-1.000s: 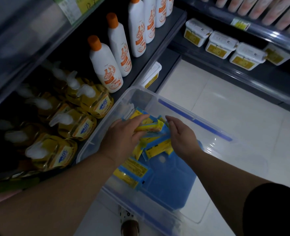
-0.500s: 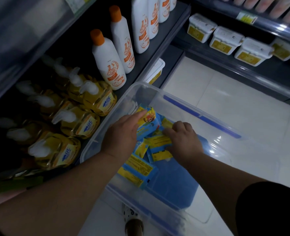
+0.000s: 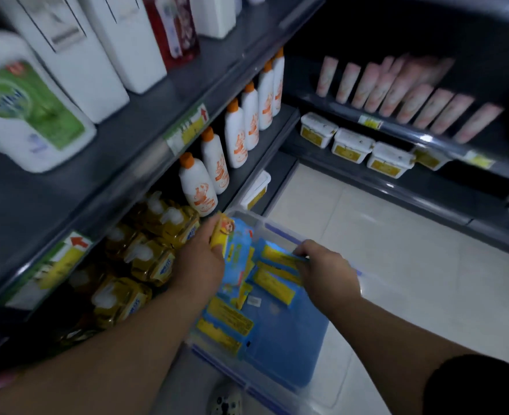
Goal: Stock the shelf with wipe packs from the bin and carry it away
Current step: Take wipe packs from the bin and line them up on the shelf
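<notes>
A clear plastic bin (image 3: 280, 230) with a blue bottom stands on the floor by the shelf and holds several blue-and-yellow wipe packs (image 3: 272, 283). My left hand (image 3: 200, 259) is closed on a wipe pack (image 3: 221, 232), lifted to the bin's far left rim. My right hand (image 3: 326, 271) grips the edge of another wipe pack (image 3: 280, 254) over the bin's middle. More packs (image 3: 226, 323) lie flat at the near left of the bin.
The dark shelf unit (image 3: 145, 151) on the left carries white bottles with orange caps (image 3: 197, 187) and yellow pump bottles (image 3: 148, 256). White tubs (image 3: 352, 143) and pink tubes (image 3: 396, 91) line the shelves ahead. Pale floor tiles (image 3: 396, 265) spread to the right.
My view has tilted up toward the shelves. My left hand has raised its wipe pack to the bin's far rim, and my right hand has closed on a pack.
</notes>
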A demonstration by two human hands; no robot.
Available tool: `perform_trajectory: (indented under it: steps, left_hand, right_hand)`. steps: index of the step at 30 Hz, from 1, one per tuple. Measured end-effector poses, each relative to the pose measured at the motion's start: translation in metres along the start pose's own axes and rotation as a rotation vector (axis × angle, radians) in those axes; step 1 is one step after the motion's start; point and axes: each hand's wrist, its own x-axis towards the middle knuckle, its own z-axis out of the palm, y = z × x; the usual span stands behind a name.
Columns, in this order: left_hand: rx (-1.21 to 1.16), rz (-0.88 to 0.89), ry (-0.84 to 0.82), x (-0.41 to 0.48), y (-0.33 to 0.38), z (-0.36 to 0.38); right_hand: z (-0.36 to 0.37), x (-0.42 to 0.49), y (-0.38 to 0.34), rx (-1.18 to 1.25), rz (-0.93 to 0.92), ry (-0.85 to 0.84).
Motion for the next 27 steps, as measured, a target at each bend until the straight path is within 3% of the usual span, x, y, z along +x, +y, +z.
perform_trajectory:
  steps: [4,8,16,21,27]
  left_hand:
    - [-0.165,-0.053,0.052,-0.026,0.044,-0.039]
    - [-0.554,-0.163,0.030,-0.069,0.097,-0.077]
    - [-1.052,-0.049,0.101,-0.185,0.191,-0.151]
    - [-1.063,-0.034,0.021,-0.238,0.227,-0.160]
    - [-1.258,0.009,0.068,-0.274,0.239,-0.194]
  right_hand:
    - [-0.063,-0.022,-0.036,0.154,-0.103,0.207]
    - [-0.124,-0.054,-0.065,0.297,-0.267,0.309]
    - [-0.210,-0.128,-0.083,0.419,-0.849,0.211]
    - [-0.238,-0.165,-0.105,0.494,-0.936,0.222]
    - [-0.264,-0.194,-0.142,0.571,-1.093,0.201]
